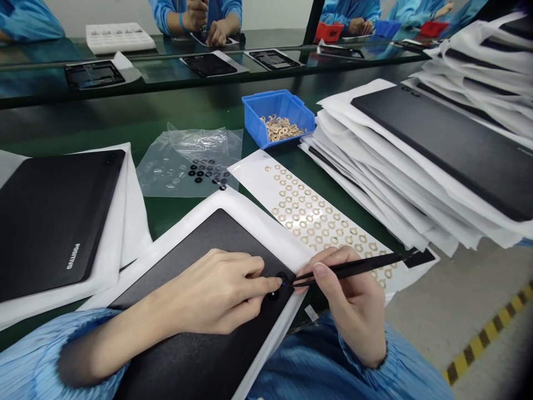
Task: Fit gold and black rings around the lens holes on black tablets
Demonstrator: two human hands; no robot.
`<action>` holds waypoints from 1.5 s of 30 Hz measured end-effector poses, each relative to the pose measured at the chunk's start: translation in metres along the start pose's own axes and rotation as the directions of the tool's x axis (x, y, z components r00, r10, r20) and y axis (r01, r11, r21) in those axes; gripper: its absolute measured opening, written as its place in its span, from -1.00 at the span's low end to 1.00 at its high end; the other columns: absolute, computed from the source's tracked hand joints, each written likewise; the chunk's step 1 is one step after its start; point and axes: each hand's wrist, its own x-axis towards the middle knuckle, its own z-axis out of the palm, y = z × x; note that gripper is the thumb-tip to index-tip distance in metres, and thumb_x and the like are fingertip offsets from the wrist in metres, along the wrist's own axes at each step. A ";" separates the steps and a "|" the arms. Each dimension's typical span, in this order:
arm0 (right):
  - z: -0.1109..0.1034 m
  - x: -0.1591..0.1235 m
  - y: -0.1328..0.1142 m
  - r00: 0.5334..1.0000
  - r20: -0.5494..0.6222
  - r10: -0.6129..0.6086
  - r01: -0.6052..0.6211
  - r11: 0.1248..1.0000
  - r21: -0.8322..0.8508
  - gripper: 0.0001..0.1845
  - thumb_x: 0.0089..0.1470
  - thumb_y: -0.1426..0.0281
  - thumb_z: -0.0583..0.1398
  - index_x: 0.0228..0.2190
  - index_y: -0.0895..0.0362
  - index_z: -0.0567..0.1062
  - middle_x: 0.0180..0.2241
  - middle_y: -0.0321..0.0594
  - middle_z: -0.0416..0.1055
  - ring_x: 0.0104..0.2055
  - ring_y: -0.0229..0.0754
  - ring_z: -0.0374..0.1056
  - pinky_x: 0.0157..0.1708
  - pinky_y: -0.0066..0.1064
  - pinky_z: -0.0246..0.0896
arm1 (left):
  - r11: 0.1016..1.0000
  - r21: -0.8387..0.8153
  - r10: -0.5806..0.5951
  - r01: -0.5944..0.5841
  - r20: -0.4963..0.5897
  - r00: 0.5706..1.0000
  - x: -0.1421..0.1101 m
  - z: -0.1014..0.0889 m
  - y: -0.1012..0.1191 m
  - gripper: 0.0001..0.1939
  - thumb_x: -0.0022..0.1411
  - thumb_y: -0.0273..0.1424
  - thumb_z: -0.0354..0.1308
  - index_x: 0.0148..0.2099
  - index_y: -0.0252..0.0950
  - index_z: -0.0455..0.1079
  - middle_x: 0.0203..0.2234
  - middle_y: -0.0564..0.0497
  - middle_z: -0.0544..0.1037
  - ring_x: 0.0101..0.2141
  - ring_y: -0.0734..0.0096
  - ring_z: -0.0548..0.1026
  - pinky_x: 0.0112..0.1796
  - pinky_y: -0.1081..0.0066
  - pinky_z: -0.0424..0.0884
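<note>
Blue sleeves (37, 361) cross a black panel (195, 355). Left hand (204, 294), fingers outstretched, presses a black ring (283, 279); right hand (350, 300) pinches tweezers (353, 269).

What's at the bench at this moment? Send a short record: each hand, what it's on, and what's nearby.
Left hand: fingers on a black ring at the edge of a black laptop lid
Right hand: holding black tweezers, tips at the ring
Beside the lid: sheet of gold-coloured rings
Farther out: blue plastic bin of loose gold-coloured rings; clear plastic bag with black rings; stack of black laptop lids in white wrap
</note>
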 end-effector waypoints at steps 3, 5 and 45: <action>-0.002 0.001 0.001 0.999 -0.013 0.051 -0.051 0.998 -0.033 -0.86 0.14 0.36 0.17 -0.44 0.10 0.34 -0.48 -0.30 0.36 -0.58 -0.26 0.42 -0.59 -0.41 0.44 | 1.000 0.004 0.010 -0.010 -0.017 1.000 0.000 0.001 0.000 -0.69 0.32 -0.49 -0.12 0.02 -0.23 0.34 -0.51 0.08 0.31 -0.50 0.43 0.32 -0.53 0.41 0.10; -0.003 0.003 0.002 0.996 -0.016 0.084 -0.085 0.995 -0.052 -0.84 0.12 0.32 0.19 -0.45 0.09 0.32 -0.50 -0.31 0.36 -0.61 -0.24 0.43 -0.64 -0.43 0.43 | 1.000 0.010 0.018 -0.018 -0.029 0.999 0.000 0.001 0.000 -0.69 0.32 -0.48 -0.12 0.03 -0.23 0.34 -0.52 0.08 0.31 -0.52 0.44 0.31 -0.54 0.41 0.09; 0.004 0.015 -0.004 0.999 0.011 0.052 -0.050 0.987 -0.153 -0.71 0.12 0.35 0.17 -0.59 0.09 0.26 -0.72 -0.39 0.37 -0.74 -0.31 0.34 -0.73 -0.51 0.29 | 1.000 -0.003 0.020 -0.020 -0.027 0.999 0.002 0.001 0.000 -0.70 0.32 -0.48 -0.13 -0.03 -0.25 0.38 -0.52 0.08 0.32 -0.52 0.43 0.31 -0.52 0.41 0.09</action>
